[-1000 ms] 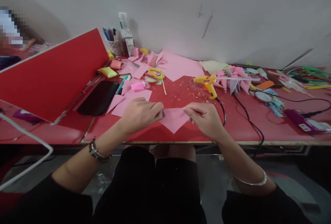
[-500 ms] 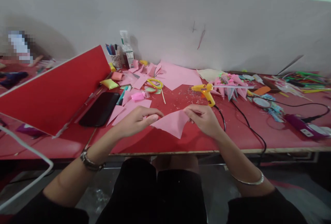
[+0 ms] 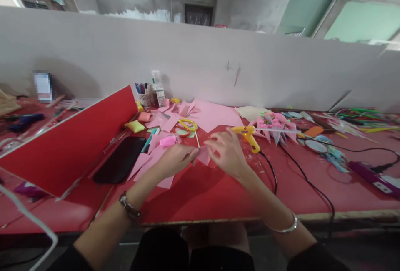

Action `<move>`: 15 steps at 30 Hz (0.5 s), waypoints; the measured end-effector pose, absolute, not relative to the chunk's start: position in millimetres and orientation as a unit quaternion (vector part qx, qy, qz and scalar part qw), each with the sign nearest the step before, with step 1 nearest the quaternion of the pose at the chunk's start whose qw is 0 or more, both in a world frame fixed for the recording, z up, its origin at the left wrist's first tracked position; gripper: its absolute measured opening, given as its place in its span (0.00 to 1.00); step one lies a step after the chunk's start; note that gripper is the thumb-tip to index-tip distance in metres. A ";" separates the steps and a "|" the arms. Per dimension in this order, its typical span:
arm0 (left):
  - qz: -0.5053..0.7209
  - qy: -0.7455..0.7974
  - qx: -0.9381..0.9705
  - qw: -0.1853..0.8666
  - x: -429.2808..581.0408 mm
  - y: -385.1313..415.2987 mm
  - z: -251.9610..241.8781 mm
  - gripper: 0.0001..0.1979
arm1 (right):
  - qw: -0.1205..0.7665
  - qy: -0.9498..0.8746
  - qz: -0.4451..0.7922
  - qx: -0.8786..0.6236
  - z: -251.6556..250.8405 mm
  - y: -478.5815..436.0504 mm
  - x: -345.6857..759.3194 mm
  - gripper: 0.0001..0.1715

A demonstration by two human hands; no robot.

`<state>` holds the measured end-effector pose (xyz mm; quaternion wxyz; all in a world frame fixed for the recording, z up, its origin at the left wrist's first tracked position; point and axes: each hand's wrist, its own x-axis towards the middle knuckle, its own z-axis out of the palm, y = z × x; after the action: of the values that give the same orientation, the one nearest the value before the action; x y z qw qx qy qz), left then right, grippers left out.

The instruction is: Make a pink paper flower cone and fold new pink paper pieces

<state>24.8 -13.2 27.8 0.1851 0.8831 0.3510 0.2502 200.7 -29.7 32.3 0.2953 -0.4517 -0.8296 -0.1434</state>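
Note:
My left hand (image 3: 178,159) is closed, its thumb and fingertips pinching the left edge of a small piece of pink paper (image 3: 204,155) above the red tabletop. To the right of that paper, my right hand (image 3: 227,153) is open, with its fingers curved and apart. Its fingertips are close to the paper's right side; whether they touch it I cannot tell. Just beyond my right hand lies a yellow glue gun (image 3: 253,142) with a clear glue stick (image 3: 275,130) in its back. Cut pink paper pieces (image 3: 139,163) lie left of my left hand.
A black phone (image 3: 120,159) and a tilted red board (image 3: 71,137) are on the left. Behind my hands lie a large pink sheet (image 3: 215,114) and yellow-handled scissors (image 3: 189,124). A pink paper craft (image 3: 276,126), black cable (image 3: 309,177) and purple power strip (image 3: 371,178) sit right.
The camera has tilted up. The pink paper, earlier spread between both hands, now shows as a smaller piece at my left fingertips. My right hand has loosened its pinch and spread its fingers.

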 end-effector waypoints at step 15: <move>0.348 0.385 0.806 0.283 23.3 1.4 13.6 0.23 | 0.347 -0.796 0.112 -0.483 20.8 -12.4 193.0 0.07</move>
<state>23.3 1.4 13.6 0.2828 0.8064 0.3851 0.3484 193.0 -12.4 20.8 0.3467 -0.4835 -0.7959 0.1124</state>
